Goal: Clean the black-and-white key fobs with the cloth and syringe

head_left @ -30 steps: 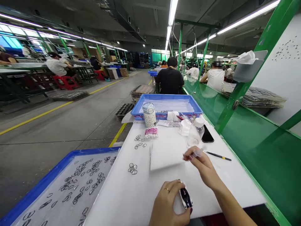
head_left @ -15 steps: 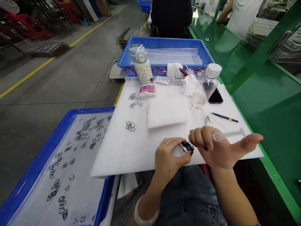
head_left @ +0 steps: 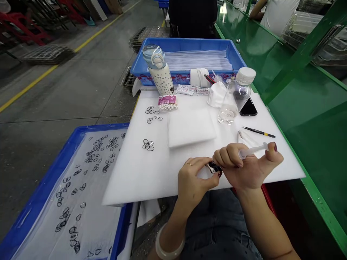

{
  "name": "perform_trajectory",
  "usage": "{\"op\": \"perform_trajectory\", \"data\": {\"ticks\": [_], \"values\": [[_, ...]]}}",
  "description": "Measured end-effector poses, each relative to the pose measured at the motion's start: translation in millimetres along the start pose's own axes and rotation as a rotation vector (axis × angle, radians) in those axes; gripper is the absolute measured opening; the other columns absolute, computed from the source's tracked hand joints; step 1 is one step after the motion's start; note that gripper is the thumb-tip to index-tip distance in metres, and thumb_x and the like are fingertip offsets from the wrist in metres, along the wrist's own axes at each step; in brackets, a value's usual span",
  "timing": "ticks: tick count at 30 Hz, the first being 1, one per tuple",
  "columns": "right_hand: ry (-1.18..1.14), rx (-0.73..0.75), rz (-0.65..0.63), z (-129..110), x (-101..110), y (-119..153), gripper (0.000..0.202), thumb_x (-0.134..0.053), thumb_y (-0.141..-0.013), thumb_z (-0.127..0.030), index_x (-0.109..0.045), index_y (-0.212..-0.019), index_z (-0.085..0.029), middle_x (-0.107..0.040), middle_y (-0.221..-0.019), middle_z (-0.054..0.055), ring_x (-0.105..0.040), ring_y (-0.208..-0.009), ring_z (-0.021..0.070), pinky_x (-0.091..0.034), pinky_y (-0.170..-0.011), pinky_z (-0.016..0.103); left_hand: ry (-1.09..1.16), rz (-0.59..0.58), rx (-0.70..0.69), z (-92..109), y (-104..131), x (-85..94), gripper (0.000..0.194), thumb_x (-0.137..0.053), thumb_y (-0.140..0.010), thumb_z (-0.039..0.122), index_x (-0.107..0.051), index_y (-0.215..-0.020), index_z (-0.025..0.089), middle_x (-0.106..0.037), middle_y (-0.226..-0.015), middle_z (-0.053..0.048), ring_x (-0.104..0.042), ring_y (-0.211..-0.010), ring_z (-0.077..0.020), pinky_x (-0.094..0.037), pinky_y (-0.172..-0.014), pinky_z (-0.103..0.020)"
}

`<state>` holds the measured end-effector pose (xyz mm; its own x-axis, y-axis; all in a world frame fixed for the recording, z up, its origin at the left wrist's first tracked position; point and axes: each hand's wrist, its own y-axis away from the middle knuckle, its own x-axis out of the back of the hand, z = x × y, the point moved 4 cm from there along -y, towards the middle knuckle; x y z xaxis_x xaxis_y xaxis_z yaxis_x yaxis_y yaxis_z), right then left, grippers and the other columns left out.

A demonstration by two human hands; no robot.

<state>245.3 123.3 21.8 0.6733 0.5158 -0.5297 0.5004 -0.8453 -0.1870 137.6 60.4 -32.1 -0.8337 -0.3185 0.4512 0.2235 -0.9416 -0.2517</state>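
Observation:
My left hand [head_left: 197, 177] pinches a small black-and-white part [head_left: 213, 167] between thumb and fingers near the front edge of the white work surface [head_left: 135, 180]. Curled around a clear syringe [head_left: 253, 150], my right hand [head_left: 240, 162] has its thumb at the plunger end. The front of the syringe is hidden in my fist, which is close against the small part. A folded white foam sheet [head_left: 191, 128] lies just beyond my hands. Thin black rings [head_left: 148, 145] lie in small groups on the left of the surface.
Behind stand a dotted bottle [head_left: 162, 77], a clear bottle [head_left: 235, 97] and a blue bin [head_left: 187, 43]. Tweezers [head_left: 258, 132], a phone [head_left: 248, 107] and cotton swabs [head_left: 167, 103] lie around. A blue tray [head_left: 73, 135] with many rings is at left. People sit ahead.
My right thumb has bent in onto the syringe's plunger end, where before it stuck out to the right. The right hand has shifted slightly left, and the view has moved a little.

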Motion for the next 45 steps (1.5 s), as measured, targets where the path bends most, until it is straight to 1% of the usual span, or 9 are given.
{"op": "perform_trajectory", "data": {"ticks": [4,8,18,22,33,37,42,45], "values": [[0.031,-0.016,0.008,1.3,-0.4,0.0,0.065,-0.030,-0.078,-0.081,-0.028,-0.049,-0.023,-0.017,-0.043,-0.005,-0.019,-0.042,0.0108,-0.023,-0.047,0.030,-0.005,0.000,-0.001,-0.7,0.1,-0.3,0.024,-0.073,-0.066,0.015,-0.073,-0.089,0.022,-0.078,-0.093,-0.002,-0.069,-0.086,-0.0235,-0.057,-0.080,-0.040],[0.052,-0.020,0.023,1.0,-1.2,0.1,0.065,-0.032,-0.079,-0.081,-0.029,-0.049,-0.024,-0.018,-0.043,-0.004,-0.019,-0.043,0.0115,-0.023,-0.047,0.030,-0.013,0.008,-0.014,-0.2,0.3,0.5,0.025,-0.073,-0.066,0.015,-0.073,-0.089,0.023,-0.078,-0.092,-0.002,-0.070,-0.085,-0.0233,-0.058,-0.079,-0.040],[0.066,0.053,0.071,0.3,-3.5,2.7,0.065,-0.031,-0.082,-0.078,-0.027,-0.050,-0.023,-0.016,-0.044,-0.005,-0.018,-0.042,0.0101,-0.020,-0.045,0.029,-0.015,0.008,-0.013,2.3,0.7,1.7,0.025,-0.074,-0.066,0.015,-0.074,-0.090,0.021,-0.078,-0.092,-0.002,-0.070,-0.087,-0.0237,-0.058,-0.079,-0.040],[0.058,0.075,0.095,0.9,-3.7,3.7,0.064,-0.031,-0.083,-0.077,-0.029,-0.050,-0.023,-0.016,-0.044,-0.004,-0.018,-0.043,0.0103,-0.019,-0.045,0.029,-0.016,0.013,-0.022,1.9,0.9,1.3,0.027,-0.075,-0.066,0.015,-0.075,-0.092,0.022,-0.079,-0.092,-0.002,-0.071,-0.087,-0.0235,-0.059,-0.079,-0.040],[0.135,0.099,0.148,-0.3,-5.6,5.6,0.066,-0.033,-0.083,-0.079,-0.029,-0.049,-0.023,-0.019,-0.044,-0.003,-0.022,-0.043,0.0116,-0.020,-0.045,0.029,-0.016,0.015,-0.009,1.0,0.8,1.0,0.027,-0.074,-0.067,0.016,-0.075,-0.093,0.024,-0.079,-0.091,-0.001,-0.070,-0.086,-0.0234,-0.058,-0.078,-0.040],[0.158,0.106,0.154,-0.5,-5.8,4.9,0.068,-0.037,-0.080,-0.081,-0.029,-0.049,-0.022,-0.020,-0.044,-0.003,-0.024,-0.043,0.0111,-0.021,-0.046,0.029,-0.006,0.034,-0.020,0.9,0.8,0.9,0.029,-0.074,-0.065,0.014,-0.075,-0.093,0.023,-0.078,-0.090,-0.001,-0.070,-0.084,-0.0227,-0.058,-0.077,-0.039],[0.161,0.090,0.189,2.8,-6.0,6.0,0.068,-0.042,-0.078,-0.082,-0.031,-0.048,-0.022,-0.021,-0.044,-0.003,-0.024,-0.044,0.0109,-0.020,-0.047,0.029,-0.008,0.020,-0.007,0.7,0.6,0.4,0.031,-0.074,-0.065,0.014,-0.076,-0.094,0.023,-0.078,-0.091,-0.001,-0.070,-0.085,-0.0225,-0.057,-0.078,-0.038],[0.205,0.062,0.193,-2.7,-8.5,10.0,0.069,-0.047,-0.077,-0.082,-0.033,-0.046,-0.022,-0.023,-0.044,-0.002,-0.024,-0.045,0.0109,-0.020,-0.047,0.029,-0.018,0.008,0.001,0.5,0.8,0.2,0.028,-0.075,-0.067,0.016,-0.075,-0.094,0.024,-0.078,-0.091,-0.001,-0.069,-0.086,-0.0229,-0.057,-0.077,-0.038]]}}
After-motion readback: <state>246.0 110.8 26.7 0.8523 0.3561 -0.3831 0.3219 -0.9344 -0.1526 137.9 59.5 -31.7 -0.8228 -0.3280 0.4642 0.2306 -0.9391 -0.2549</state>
